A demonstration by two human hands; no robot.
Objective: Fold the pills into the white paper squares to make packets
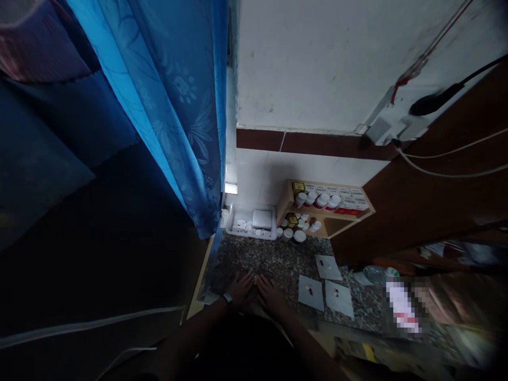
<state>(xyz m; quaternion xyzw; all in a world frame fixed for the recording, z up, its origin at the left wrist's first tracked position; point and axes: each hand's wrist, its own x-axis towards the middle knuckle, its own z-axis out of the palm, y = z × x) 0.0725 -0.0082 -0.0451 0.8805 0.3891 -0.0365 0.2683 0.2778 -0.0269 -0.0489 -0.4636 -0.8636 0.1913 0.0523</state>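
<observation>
My left hand (pixel 240 287) and my right hand (pixel 269 289) lie flat side by side on a speckled granite counter (pixel 286 262), fingers stretched out and touching nothing else. A watch sits on my left wrist. To the right of my right hand lie three white paper squares (pixel 310 292) with small dark bits on them.
A wooden shelf (pixel 323 211) with several white pill bottles and boxes stands at the back of the counter, beside a white tray (pixel 252 222) of small white items. A blue curtain (pixel 174 106) hangs at left. Cables and a socket (pixel 381 129) are on the wall at right.
</observation>
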